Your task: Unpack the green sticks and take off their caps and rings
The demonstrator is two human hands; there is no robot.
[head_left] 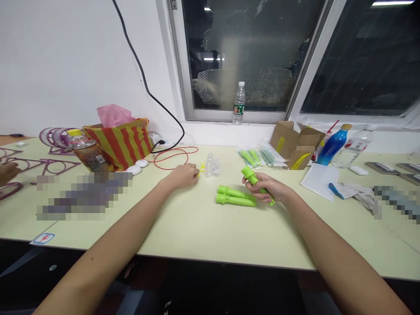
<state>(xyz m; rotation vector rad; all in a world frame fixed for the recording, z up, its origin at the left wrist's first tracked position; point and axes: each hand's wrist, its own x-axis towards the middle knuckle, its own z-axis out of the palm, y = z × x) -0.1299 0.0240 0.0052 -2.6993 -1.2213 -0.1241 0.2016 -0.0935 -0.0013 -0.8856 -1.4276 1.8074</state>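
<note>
My right hand (267, 187) is wrapped round a bright green plastic spike (250, 174), a hollow-looking piece with a wide collared end pointing up and left. Below it, two similar green spikes (234, 196) lie side by side on the table. My left hand (185, 176) rests at the table with its fingers curled together, right beside some small yellow pieces (202, 167). What its fingertips pinch, if anything, is hidden. Several small clear plastic bottles (209, 167) stand just right of the yellow pieces.
Bagged green parts (250, 156) lie near an open cardboard box (293, 144). A blue bottle (334, 144) and white paper (317, 180) are on the right. Left are a striped bag (123, 146), a drink bottle (90, 151), red cable (157, 161) and another person's hand (8, 172).
</note>
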